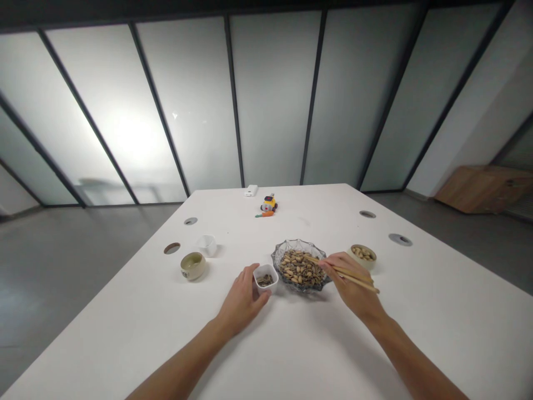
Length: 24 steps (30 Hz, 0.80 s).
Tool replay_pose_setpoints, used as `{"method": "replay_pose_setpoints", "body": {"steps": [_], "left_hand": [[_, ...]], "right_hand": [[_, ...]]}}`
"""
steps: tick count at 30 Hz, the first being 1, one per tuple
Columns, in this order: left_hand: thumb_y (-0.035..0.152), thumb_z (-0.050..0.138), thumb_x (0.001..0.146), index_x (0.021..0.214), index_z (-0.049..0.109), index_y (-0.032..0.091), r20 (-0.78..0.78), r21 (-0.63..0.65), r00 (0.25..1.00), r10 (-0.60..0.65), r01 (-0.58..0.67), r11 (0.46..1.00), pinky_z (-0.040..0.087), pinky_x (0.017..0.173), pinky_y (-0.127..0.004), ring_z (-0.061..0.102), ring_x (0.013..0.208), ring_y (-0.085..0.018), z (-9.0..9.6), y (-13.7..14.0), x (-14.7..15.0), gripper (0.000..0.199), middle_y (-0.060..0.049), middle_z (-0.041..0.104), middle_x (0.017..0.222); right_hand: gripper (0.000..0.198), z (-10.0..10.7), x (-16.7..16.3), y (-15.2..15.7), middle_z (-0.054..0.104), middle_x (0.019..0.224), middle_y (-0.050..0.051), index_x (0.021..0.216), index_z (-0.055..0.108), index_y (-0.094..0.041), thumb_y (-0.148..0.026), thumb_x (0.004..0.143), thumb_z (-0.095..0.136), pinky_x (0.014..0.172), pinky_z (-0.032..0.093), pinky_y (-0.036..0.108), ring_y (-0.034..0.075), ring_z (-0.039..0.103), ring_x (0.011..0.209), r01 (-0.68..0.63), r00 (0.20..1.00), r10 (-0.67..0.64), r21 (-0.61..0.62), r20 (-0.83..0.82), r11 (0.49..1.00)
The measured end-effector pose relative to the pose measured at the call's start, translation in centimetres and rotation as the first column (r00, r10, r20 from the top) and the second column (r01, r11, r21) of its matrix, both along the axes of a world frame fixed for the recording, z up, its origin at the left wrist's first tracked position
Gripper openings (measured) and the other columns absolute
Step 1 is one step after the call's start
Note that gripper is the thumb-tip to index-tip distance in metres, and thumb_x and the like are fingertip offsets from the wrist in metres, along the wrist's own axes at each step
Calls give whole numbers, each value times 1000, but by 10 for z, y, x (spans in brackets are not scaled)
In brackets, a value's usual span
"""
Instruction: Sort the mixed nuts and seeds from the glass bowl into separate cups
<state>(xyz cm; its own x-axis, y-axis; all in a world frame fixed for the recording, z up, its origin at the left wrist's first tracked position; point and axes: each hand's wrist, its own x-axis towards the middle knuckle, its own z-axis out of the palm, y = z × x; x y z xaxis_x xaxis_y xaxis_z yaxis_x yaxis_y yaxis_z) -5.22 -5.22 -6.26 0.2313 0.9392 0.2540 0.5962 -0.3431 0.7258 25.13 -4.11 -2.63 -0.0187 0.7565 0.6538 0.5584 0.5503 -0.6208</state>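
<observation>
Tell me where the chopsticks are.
In the head view, the chopsticks are right of centre, held in the right hand, their tips over the glass bowl.

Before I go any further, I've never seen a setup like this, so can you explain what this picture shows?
No machine shows here: these are a person's own bare hands, seen from a camera worn on the head, looking forward and down. The left hand holds a small white squarish cup with some dark seeds inside. The right hand holds a pair of pale wooden chopsticks, tips at the brown seeds and nuts in a clear scalloped glass bowl. Around them on the white table stand a round greenish cup to the left, a round pale bowl of nuts to the right, and a yellow-and-grey toy vehicle farther back.
</observation>
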Motion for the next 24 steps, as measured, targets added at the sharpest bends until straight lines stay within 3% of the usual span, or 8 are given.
{"method": "replay_pose_setpoints", "body": {"steps": [7, 16, 24], "left_hand": [[29, 71, 91, 146, 52, 19, -4, 2, 1000, 2, -2, 1000, 48, 116, -51, 61, 133, -34, 0, -1, 0, 60, -16, 64, 142], [29, 71, 91, 147, 51, 20, -13, 6, 1000, 6, -6, 1000, 47, 116, -51, 62, 133, -34, -4, 1, -1, 60, -16, 64, 143], [29, 70, 92, 146, 50, 19, -28, -7, 1000, 1, -1, 1000, 45, 118, -52, 59, 136, -34, -1, 0, 0, 59, -16, 62, 146]], "right_hand": [[37, 4, -1, -1, 75, 88, 6, 88, 78, -25, -54, 105, 62, 74, 60, 34, 21, 71, 79, 35, 999, -34, 65, -8, 997], [42, -1, -4, 0, 75, 89, 6, 86, 79, -24, -58, 104, 61, 74, 59, 33, 21, 72, 80, 17, 1000, -17, -27, -5, 999], [40, 2, 3, 2, 75, 87, 6, 86, 77, -25, -57, 105, 61, 77, 57, 36, 22, 71, 82, 113, 993, -116, 72, 32, 991]]}}
